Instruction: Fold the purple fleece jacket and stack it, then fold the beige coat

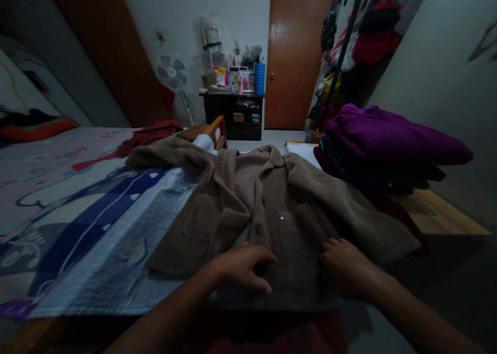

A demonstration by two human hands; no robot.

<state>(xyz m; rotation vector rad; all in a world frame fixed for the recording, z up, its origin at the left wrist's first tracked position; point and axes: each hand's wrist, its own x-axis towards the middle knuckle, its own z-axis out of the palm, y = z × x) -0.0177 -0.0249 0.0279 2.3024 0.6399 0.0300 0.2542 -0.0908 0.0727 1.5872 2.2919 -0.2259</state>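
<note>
A brown, fuzzy coat (256, 204) lies front up before me, its collar away from me and its sleeves spread to both sides. Its left part is folded back, showing the lining, and a few buttons run along the front edge. My left hand (246, 266) rests over the lower middle of the coat, thumb and fingers apart. At the coat's lower right side, my right hand (345, 263) has its fingers curled on the edge of the fabric. The coat lies on a light blue quilted cloth (116, 276).
A stack of folded clothes with a purple garment (399, 136) on top stands at right on a wooden surface (446, 214). A patterned bedspread (46, 188) spreads at left. Farther back are a fan (173, 72), a dark cabinet (217, 116) and a wooden door (295, 54).
</note>
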